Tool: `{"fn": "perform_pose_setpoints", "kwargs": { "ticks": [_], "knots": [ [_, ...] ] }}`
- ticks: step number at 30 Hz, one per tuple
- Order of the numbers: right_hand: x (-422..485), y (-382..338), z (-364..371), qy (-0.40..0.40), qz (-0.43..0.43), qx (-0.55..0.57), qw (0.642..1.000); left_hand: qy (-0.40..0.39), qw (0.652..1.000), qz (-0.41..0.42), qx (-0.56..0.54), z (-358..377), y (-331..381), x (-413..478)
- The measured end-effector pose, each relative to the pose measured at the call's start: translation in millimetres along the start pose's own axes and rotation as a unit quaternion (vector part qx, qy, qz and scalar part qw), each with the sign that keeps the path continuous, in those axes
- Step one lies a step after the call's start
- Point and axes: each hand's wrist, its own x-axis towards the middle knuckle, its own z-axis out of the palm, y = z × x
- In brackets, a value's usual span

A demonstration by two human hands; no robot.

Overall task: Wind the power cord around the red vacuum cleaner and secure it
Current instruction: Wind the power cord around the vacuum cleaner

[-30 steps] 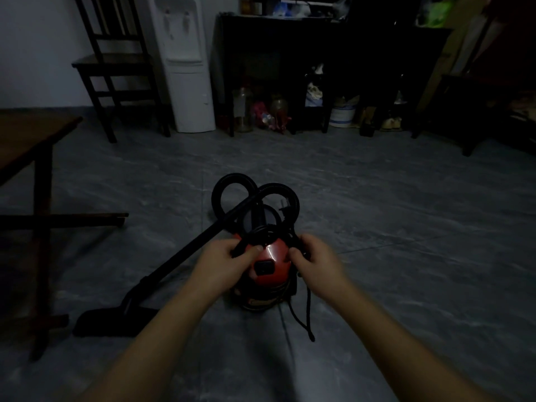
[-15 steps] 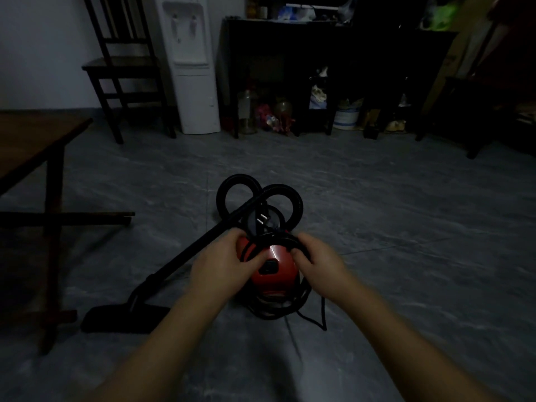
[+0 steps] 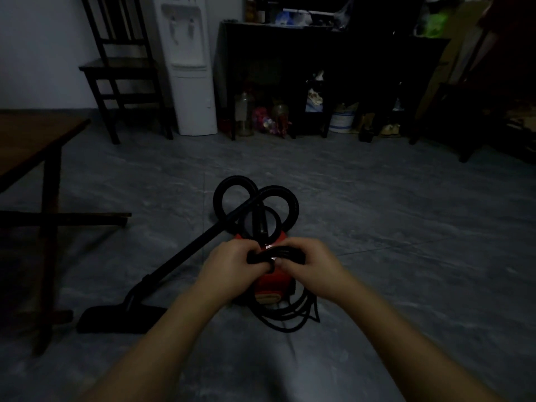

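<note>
The red vacuum cleaner (image 3: 268,287) stands on the grey floor in the middle of the dim room. Both of my hands are on top of it. My left hand (image 3: 230,266) and my right hand (image 3: 311,271) are closed on a bundle of black power cord (image 3: 278,253) lying across the vacuum's top. More loops of the cord hang around the body and lie on the floor to its lower right. The black hose (image 3: 232,195) curls in two loops behind the vacuum. Its wand runs down left to the floor nozzle (image 3: 116,319).
A wooden table (image 3: 34,143) with crossed legs stands at the left. At the back are a dark chair (image 3: 121,74), a white water dispenser (image 3: 188,65) and a black shelf unit (image 3: 319,76) with jars and clutter beneath. Dark furniture stands far right.
My hands have come together over the vacuum's top and now hold a gathered bundle of cord. The loose cord at the lower right has been drawn into loops around the body.
</note>
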Motion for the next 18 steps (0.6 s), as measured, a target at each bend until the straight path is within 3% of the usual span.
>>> {"fn": "perform_pose_setpoints", "kwargs": {
  "ticks": [6,11,18],
  "knots": [
    [-2.5,1.4,-7.5,0.022,0.039,0.081,0.996,0.091,0.995,-0.023,-0.023,3.3,-0.4,-0.3],
    [-4.7,10.8,-6.0,0.024,0.075,0.110,0.991,0.113,0.990,-0.057,-0.064,-2.1,-10.3,1.4],
    [-0.6,15.6,2.4,0.075,0.061,0.127,0.987,0.112,0.990,-0.065,-0.061,-4.2,-10.7,1.4]
  ]
}}
